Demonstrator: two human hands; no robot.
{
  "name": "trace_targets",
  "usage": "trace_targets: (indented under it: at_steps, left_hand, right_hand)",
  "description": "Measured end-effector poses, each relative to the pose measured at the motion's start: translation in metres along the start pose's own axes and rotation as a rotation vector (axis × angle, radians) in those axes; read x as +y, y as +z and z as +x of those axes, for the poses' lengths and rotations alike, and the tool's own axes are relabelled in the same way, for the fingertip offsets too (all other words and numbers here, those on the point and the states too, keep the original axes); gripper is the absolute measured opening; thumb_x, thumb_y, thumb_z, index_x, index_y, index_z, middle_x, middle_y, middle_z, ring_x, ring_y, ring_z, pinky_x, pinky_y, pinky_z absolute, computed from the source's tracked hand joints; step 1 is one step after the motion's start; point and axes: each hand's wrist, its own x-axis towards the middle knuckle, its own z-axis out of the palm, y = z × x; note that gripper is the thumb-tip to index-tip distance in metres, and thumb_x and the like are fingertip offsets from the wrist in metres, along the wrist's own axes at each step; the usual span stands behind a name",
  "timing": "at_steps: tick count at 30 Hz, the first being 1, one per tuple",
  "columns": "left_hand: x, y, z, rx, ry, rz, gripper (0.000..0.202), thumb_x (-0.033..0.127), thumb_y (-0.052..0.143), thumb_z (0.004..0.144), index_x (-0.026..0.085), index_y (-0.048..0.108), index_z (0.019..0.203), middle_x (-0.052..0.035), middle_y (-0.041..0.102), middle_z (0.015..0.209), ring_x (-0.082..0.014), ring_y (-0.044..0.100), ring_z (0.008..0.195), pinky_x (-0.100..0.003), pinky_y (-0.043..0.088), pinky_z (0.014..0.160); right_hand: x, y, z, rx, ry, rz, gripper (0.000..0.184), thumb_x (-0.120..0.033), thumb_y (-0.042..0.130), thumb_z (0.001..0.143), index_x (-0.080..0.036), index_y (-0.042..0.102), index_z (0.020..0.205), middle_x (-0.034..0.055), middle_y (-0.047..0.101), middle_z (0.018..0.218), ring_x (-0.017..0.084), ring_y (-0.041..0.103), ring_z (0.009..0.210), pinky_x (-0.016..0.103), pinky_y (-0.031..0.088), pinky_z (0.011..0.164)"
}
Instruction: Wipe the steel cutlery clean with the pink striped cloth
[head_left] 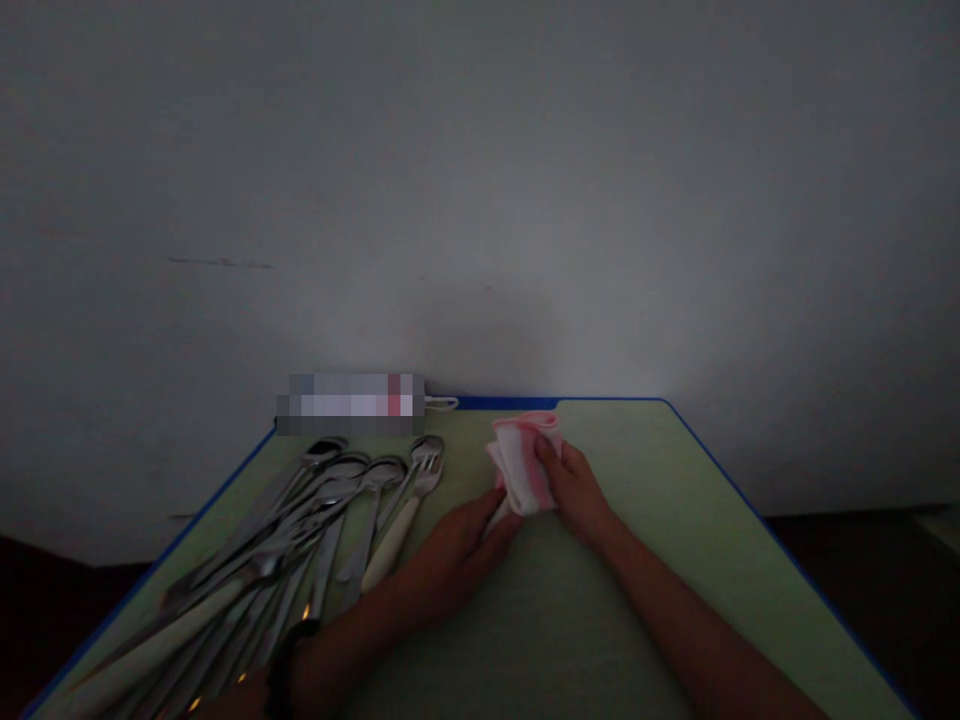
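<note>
A folded pink-and-white cloth (519, 468) is held above the middle of the table. My right hand (576, 490) is closed on its right side, the thumb pressed over the front. At the cloth's lower left, my left hand (457, 555) is closed around a thin pale handle (496, 514). The far end of that handle goes under the cloth, so its kind is hidden. Left of my left hand lies a fork (427, 478) with a cream handle, near several spoons, among them one spoon (385, 472) with its bowl toward the wall.
A pile of metal cutlery (255, 560) spreads over the left side of the green table (660, 480), which has a blue edge. A blurred-out box-like object (351, 405) with a white loop (442, 403) sits at the back left. A grey wall (480, 200) stands directly behind.
</note>
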Motion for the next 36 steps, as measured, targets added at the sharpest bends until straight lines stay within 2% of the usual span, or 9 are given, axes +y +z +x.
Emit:
trace_targets:
  at_steps: [7, 12, 16, 19, 22, 24, 29, 32, 36]
  left_hand:
    - [-0.001, -0.001, 0.001, 0.022, -0.04, 0.002, 0.035, 0.036, 0.033, 0.092, 0.017, 0.055, 0.111, -0.007, 0.065, 0.1, -0.02, 0.059, 0.088, -0.028, 0.043, 0.079]
    - [0.002, -0.001, 0.001, 0.014, -0.007, -0.061, 0.033, 0.037, 0.033, 0.092, 0.018, 0.054, 0.109, -0.0036, 0.064, 0.095, -0.0182, 0.058, 0.086, -0.026, 0.042, 0.076]
    - [0.001, -0.003, 0.0, -0.115, 0.012, 0.001, 0.035, 0.039, 0.032, 0.092, 0.015, 0.057, 0.086, 0.0002, 0.059, 0.077, -0.014, 0.055, 0.069, -0.021, 0.039, 0.06]
    - [0.001, -0.005, -0.001, -0.156, 0.005, 0.083, 0.037, 0.039, 0.032, 0.091, 0.015, 0.055, 0.075, 0.0018, 0.053, 0.069, -0.0124, 0.051, 0.065, -0.02, 0.036, 0.056]
    - [0.001, -0.003, -0.002, -0.116, -0.025, 0.094, 0.036, 0.038, 0.029, 0.092, 0.016, 0.053, 0.077, 0.0021, 0.053, 0.069, -0.0123, 0.05, 0.065, -0.021, 0.037, 0.059]
    - [0.001, -0.002, -0.002, -0.092, -0.047, 0.056, 0.037, 0.038, 0.025, 0.093, 0.017, 0.052, 0.082, 0.0027, 0.051, 0.067, -0.0119, 0.05, 0.062, -0.022, 0.037, 0.059]
    - [-0.001, 0.0, 0.0, -0.031, -0.09, -0.037, 0.037, 0.039, 0.021, 0.094, 0.017, 0.051, 0.092, 0.0026, 0.05, 0.065, -0.0121, 0.048, 0.059, -0.022, 0.039, 0.058]
    - [-0.002, -0.001, 0.001, -0.02, -0.102, -0.036, 0.037, 0.039, 0.021, 0.094, 0.017, 0.05, 0.089, 0.0026, 0.049, 0.064, -0.0117, 0.047, 0.057, -0.021, 0.038, 0.054]
    - [0.0, -0.001, 0.001, -0.055, -0.061, 0.04, 0.034, 0.039, 0.028, 0.093, 0.017, 0.051, 0.083, 0.0025, 0.052, 0.066, -0.0116, 0.049, 0.059, -0.022, 0.036, 0.055]
  right_hand:
    - [-0.004, 0.001, -0.002, -0.11, 0.059, 0.173, 0.037, -0.039, 0.061, 0.073, -0.019, 0.059, 0.105, 0.0043, 0.066, 0.094, 0.016, 0.06, 0.079, 0.027, 0.045, 0.072]
    - [0.002, 0.001, 0.0, 0.037, 0.135, 0.231, 0.041, -0.051, 0.056, 0.073, -0.017, 0.062, 0.095, 0.0037, 0.066, 0.078, 0.015, 0.059, 0.066, 0.026, 0.045, 0.061]
    - [-0.001, 0.002, 0.003, 0.105, 0.18, 0.338, 0.044, -0.055, 0.056, 0.071, -0.016, 0.063, 0.09, 0.0022, 0.064, 0.069, 0.013, 0.056, 0.058, 0.023, 0.043, 0.054]
    - [-0.005, 0.002, 0.004, 0.155, 0.205, 0.475, 0.036, -0.052, 0.058, 0.071, -0.018, 0.061, 0.08, -0.0021, 0.059, 0.06, 0.01, 0.05, 0.05, 0.021, 0.04, 0.049]
    - [-0.005, 0.001, 0.006, 0.177, 0.163, 0.556, 0.026, -0.046, 0.061, 0.07, -0.02, 0.058, 0.07, -0.0043, 0.055, 0.056, 0.009, 0.046, 0.047, 0.021, 0.039, 0.047]
    - [-0.005, -0.001, 0.008, 0.162, 0.082, 0.573, 0.023, -0.043, 0.062, 0.07, -0.021, 0.059, 0.071, -0.0029, 0.058, 0.062, 0.011, 0.051, 0.054, 0.023, 0.043, 0.052]
    - [-0.005, -0.007, 0.008, 0.145, 0.011, 0.633, 0.03, -0.053, 0.054, 0.073, -0.025, 0.059, 0.079, -0.0008, 0.063, 0.08, 0.016, 0.057, 0.074, 0.029, 0.048, 0.068]
    - [-0.003, -0.008, 0.007, 0.132, 0.029, 0.589, 0.029, -0.053, 0.054, 0.072, -0.027, 0.059, 0.082, -0.0004, 0.063, 0.086, 0.018, 0.056, 0.079, 0.032, 0.048, 0.068]
    - [0.003, -0.008, 0.004, 0.078, 0.002, 0.364, 0.044, -0.066, 0.039, 0.073, -0.027, 0.059, 0.075, 0.0021, 0.061, 0.073, 0.02, 0.055, 0.071, 0.034, 0.046, 0.062]
